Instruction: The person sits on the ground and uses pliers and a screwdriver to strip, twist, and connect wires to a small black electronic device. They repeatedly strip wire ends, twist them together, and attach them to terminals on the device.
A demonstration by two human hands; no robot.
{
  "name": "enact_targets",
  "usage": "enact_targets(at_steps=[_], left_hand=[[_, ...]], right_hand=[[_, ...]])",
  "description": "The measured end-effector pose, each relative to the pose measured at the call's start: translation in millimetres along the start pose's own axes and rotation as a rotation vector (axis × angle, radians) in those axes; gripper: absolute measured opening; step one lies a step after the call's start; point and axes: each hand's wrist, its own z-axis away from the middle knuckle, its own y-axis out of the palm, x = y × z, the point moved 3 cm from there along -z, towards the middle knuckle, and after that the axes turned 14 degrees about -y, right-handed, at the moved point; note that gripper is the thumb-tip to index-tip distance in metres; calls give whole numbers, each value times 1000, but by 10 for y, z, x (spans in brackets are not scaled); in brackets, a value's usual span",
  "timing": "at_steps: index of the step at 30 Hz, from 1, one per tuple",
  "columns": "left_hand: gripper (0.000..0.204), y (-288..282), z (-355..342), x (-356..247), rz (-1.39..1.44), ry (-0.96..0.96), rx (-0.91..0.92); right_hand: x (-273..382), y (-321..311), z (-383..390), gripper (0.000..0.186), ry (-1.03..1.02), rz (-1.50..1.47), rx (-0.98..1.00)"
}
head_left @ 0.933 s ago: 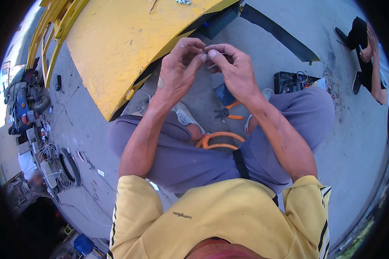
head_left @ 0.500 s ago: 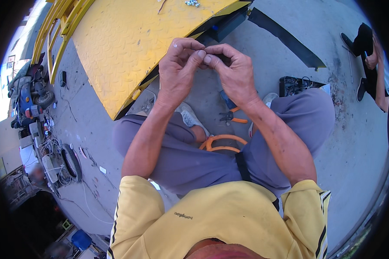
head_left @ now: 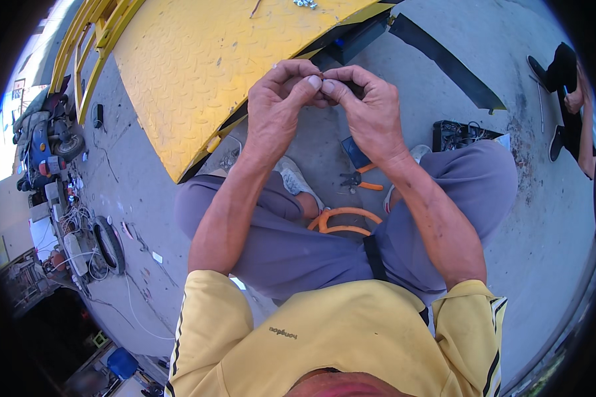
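My left hand (head_left: pixel 278 109) and my right hand (head_left: pixel 374 112) meet fingertip to fingertip beside the edge of a yellow tread-plate platform (head_left: pixel 192 73). Thumbs and forefingers of both are pinched together. A tiny reddish bit shows between them, too small to name; the fingers cover the rest. On the ground below my right hand lie pliers with orange handles (head_left: pixel 369 186), next to a dark blue flat-sided object (head_left: pixel 355 153). An orange ring-shaped frame (head_left: pixel 347 212) shows between my legs.
A black case (head_left: pixel 438 137) with cables stands beyond my right knee. Past it lies a long black strip (head_left: pixel 444 61). Shiny small parts (head_left: pixel 304 3) and a short reddish wire (head_left: pixel 255 9) rest on the platform. Another person (head_left: pixel 576 99) is at far right; a tyre (head_left: pixel 108 246) lies left.
Both hands keep their pinch and sit slightly further right in the picture, as does much of the scene around them. The fingertips have shifted a little against each other.
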Motion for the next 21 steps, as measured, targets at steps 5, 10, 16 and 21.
enact_targets(at_steps=[5, 10, 16, 21], left_hand=[[18, 22, 24, -61, -88, 32, -8], [15, 25, 21, -87, -134, 35, -3], [15, 17, 2, -37, -85, 49, 26], [15, 4, -18, 5, -17, 24, 46]], right_hand=[[25, 4, -5, 14, 16, 7, 10], [-29, 6, 5, 15, -16, 21, 24], [21, 0, -11, 15, 48, -68, 22], [10, -1, -13, 15, 62, -121, 8]])
